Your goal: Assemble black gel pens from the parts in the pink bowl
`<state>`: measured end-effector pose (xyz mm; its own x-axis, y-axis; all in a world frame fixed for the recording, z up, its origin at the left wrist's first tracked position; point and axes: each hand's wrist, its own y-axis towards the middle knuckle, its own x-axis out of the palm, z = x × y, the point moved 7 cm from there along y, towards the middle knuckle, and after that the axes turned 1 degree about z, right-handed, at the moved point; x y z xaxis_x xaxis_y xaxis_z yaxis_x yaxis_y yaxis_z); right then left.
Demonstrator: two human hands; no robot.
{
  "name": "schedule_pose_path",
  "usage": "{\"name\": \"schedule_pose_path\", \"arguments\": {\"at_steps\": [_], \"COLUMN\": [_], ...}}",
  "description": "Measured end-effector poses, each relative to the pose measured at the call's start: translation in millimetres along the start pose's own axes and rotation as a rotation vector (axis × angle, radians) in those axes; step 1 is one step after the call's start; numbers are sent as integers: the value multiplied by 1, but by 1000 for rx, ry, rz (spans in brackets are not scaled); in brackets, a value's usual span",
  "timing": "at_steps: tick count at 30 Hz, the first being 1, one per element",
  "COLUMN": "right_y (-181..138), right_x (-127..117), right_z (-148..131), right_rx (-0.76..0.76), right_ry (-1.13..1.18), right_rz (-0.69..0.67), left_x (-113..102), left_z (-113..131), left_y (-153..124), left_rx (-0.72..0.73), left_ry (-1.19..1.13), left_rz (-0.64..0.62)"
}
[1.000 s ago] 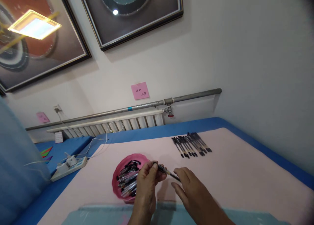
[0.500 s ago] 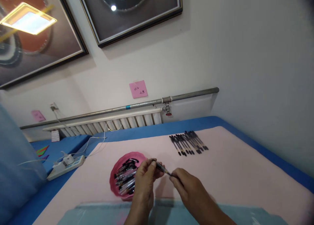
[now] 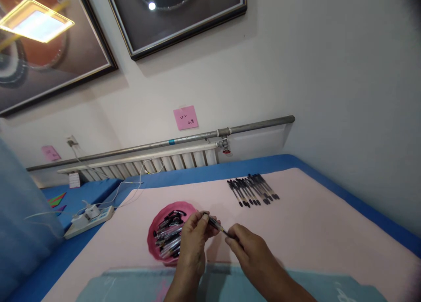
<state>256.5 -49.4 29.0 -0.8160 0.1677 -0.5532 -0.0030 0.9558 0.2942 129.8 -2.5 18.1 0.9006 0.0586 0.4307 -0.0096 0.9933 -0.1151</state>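
Note:
My left hand [image 3: 194, 240] pinches one end of a black pen [image 3: 216, 225] just above the pink table cover. My right hand [image 3: 251, 253] pinches the pen's other end, fingers closed on it. Left of my hands sits a pink bowl [image 3: 154, 245] holding several loose pens and caps. A neat row of several black pens [image 3: 252, 190] lies farther back on the cover, to the right.
The pink cover [image 3: 312, 231] lies over a blue table [image 3: 362, 205] against a white wall. A white power strip [image 3: 88, 215] with cables rests at the left. A radiator [image 3: 148, 165] and pipe run along the wall. A clear plastic sheet [image 3: 230, 289] lies at the near edge.
My right hand went from spread fingers beside the pen to a pinch on its tip. The left hand kept its grip, and the view shifted slightly.

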Motion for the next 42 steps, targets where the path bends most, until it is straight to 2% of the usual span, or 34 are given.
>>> {"name": "schedule_pose_path", "arguments": {"at_steps": [4, 8, 11, 13, 16, 20, 24, 27, 33, 38, 42], "right_y": [-2, -4, -3, -1, 3, 4, 2, -1, -5, -9, -7], "right_x": [-2, -4, -1, 0, -3, -3, 13, 28, 29, 32, 30], "right_z": [-2, 2, 9, 12, 16, 17, 22, 30, 30, 21, 25], "right_rx": [28, 91, 149, 179, 216, 227, 270, 367, 553, 644, 651], "right_ry": [-12, 13, 67, 103, 129, 187, 384, 616, 858, 1091, 1117], "right_rz": [-5, -22, -60, -69, -44, -50, -171, -269, -341, -394, -448], "left_x": [-6, -36, -53, -56, -48, -27, -5, 4, 12, 13, 5], "left_z": [1, 25, 40, 42, 29, 6, -6, -10, -11, -13, -21], "left_y": [8, 25, 31, 30, 24, 13, 7, 5, 9, 11, 17], "left_rx": [-16, 66, 75, 61, -41, -192, -256, -285, -242, -247, -299], "left_ry": [-28, -62, -48, -46, -55, -40, 34, 86, 114, -7, -56], "left_rz": [38, 164, 180, 175, 121, 19, -177, -296, -337, -372, -354]}}
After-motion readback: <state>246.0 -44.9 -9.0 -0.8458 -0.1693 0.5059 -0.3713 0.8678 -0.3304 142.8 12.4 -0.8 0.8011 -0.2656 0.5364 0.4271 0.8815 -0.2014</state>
